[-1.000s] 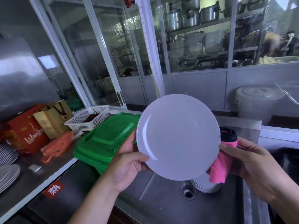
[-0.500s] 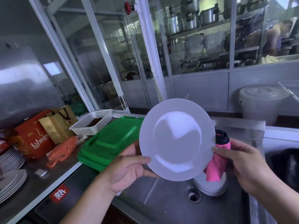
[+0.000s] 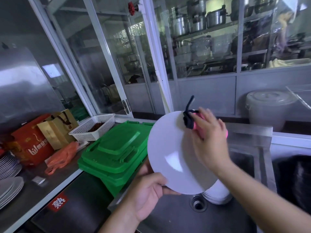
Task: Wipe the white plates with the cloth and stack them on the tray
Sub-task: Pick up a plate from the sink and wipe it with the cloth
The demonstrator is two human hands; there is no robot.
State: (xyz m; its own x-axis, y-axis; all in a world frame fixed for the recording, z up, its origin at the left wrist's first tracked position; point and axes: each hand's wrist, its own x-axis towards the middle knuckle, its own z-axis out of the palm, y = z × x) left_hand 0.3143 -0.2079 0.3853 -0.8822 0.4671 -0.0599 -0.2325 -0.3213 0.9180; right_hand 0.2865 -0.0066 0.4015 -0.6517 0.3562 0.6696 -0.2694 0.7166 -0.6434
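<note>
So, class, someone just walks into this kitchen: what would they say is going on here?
A person is wiping a white plate over a steel sink. The left hand grips the plate by its lower rim and holds it tilted up, while the right hand presses a pink cloth against its upper part. More white plates sit in a stack in the sink beside the drain. The held plate is not yet stacked anywhere.

plate [image 3: 170,153] above sink [image 3: 168,214]; bins [image 3: 114,148] left of it.
</note>
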